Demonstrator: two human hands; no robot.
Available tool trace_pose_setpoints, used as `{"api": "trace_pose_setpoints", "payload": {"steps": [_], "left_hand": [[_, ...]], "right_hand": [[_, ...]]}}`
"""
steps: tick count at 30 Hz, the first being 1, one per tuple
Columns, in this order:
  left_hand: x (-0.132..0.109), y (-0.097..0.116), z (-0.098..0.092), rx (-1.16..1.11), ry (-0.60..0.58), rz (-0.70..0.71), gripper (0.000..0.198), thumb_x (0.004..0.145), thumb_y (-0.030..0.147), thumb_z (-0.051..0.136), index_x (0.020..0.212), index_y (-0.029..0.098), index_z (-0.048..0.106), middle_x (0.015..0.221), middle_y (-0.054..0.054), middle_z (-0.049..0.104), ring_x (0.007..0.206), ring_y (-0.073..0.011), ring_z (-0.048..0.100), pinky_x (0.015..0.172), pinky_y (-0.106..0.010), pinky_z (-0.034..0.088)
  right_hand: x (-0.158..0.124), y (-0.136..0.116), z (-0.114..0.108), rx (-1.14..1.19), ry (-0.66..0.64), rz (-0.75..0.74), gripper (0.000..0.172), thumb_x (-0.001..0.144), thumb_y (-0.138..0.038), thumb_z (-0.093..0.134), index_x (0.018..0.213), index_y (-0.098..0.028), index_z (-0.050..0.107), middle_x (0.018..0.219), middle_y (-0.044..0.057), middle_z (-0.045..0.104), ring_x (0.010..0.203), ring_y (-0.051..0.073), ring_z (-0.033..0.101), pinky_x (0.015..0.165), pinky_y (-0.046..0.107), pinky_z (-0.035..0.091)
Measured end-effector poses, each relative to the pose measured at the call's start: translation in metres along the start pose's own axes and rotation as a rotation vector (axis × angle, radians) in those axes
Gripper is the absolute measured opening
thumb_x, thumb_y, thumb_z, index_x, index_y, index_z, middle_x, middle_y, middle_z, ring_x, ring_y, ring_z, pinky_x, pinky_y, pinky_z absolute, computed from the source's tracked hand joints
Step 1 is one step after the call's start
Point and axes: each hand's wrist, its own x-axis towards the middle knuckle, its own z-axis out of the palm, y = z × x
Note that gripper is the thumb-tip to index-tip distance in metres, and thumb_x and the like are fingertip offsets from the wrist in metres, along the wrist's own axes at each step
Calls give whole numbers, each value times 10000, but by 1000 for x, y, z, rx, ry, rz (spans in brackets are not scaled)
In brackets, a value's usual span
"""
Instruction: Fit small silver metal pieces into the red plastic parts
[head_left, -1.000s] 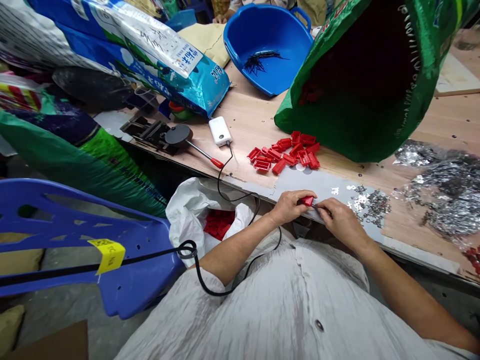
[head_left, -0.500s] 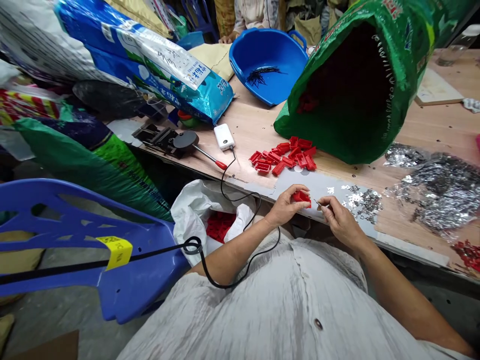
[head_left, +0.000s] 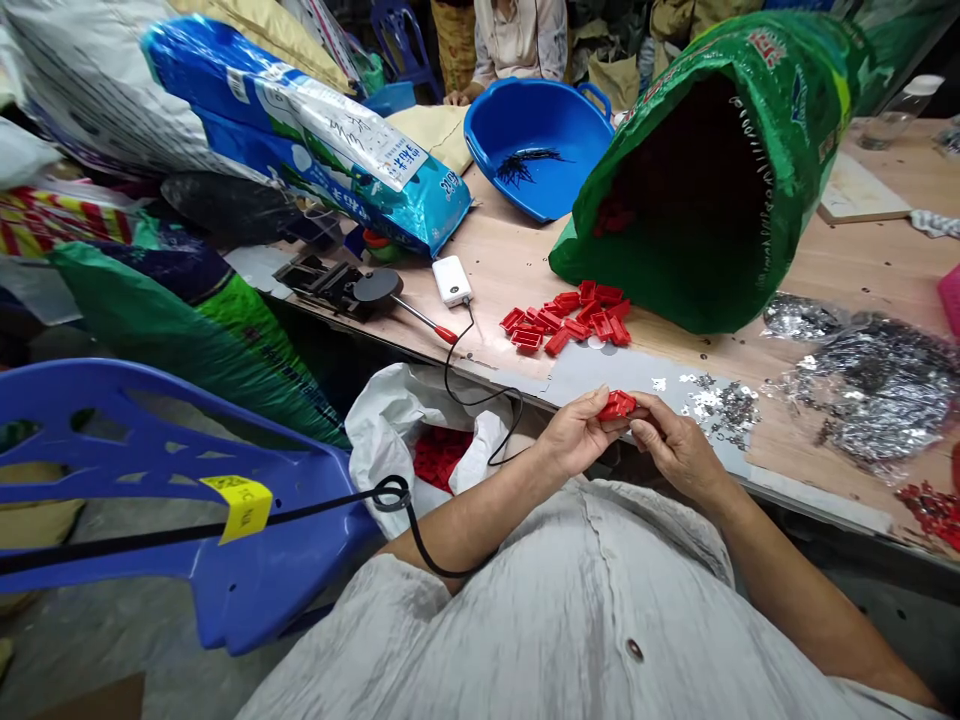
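Note:
A small red plastic housing (head_left: 617,405) sits in the fingers of my left hand (head_left: 577,432), which is closed on it just past the table's front edge. My right hand (head_left: 675,440) meets it from the other side, thumb and fingers pinched against the housing's right end. Whatever lies between those right fingertips is hidden. Beyond my hands, a loose heap of similar red housings (head_left: 570,318) lies on the tabletop. Small shiny metal pieces (head_left: 724,408) are scattered on a grey sheet (head_left: 581,372) near my right hand.
A green sack (head_left: 690,315) gapes open behind the housings. A blue basin (head_left: 544,120) holds thin dark pieces. Left are a lever tool (head_left: 379,285) and a white power bank (head_left: 452,281) with a cable. Bagged metal parts (head_left: 877,390) lie right. A white bag (head_left: 382,410) hangs below.
My right hand has moved left, bringing the small metal piece it pinched up to the red housing. My left hand has turned the housing and shifted slightly right. The hands now meet.

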Motion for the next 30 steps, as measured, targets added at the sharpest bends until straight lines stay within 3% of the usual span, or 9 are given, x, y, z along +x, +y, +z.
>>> {"api": "trace_pose_setpoints", "payload": {"steps": [13,18,21,25,30], "left_hand": [[-1,-6,1,-86,49,3,216,945,248,526,829,114,650,832,-57,694,759,-134,683,892,-313,537],[-2,-10,2,-101,42,82,162,920,235,571,813,126,625,816,-39,692,767,-125,687,975,-335,511],[-1,-9,-2,-50,24,100,123,872,250,641,826,140,610,857,-40,710,834,-152,707,1034,-384,481],[-9,16,-24,110,26,163,239,767,281,752,760,156,549,853,-45,732,905,-208,725,1038,-409,472],[-55,76,-74,448,175,333,304,687,290,814,835,180,573,872,-17,738,921,-207,724,976,-361,500]], "right_hand": [[3,-2,-4,-121,35,-56,374,991,-393,401,1319,-273,533,1099,44,727,821,205,705,698,301,509],[7,-3,7,-97,157,-33,356,996,-413,383,1213,-256,618,1065,54,732,851,214,701,736,309,512],[9,-3,11,39,147,6,392,1001,-445,347,1175,-258,644,901,36,725,774,192,683,706,295,509],[7,7,-3,78,177,78,445,997,-468,342,1273,-229,596,626,-10,596,578,154,587,611,270,464],[-5,48,-48,-112,366,242,382,953,-486,430,1085,-210,659,717,32,666,611,176,601,575,276,429]]}}
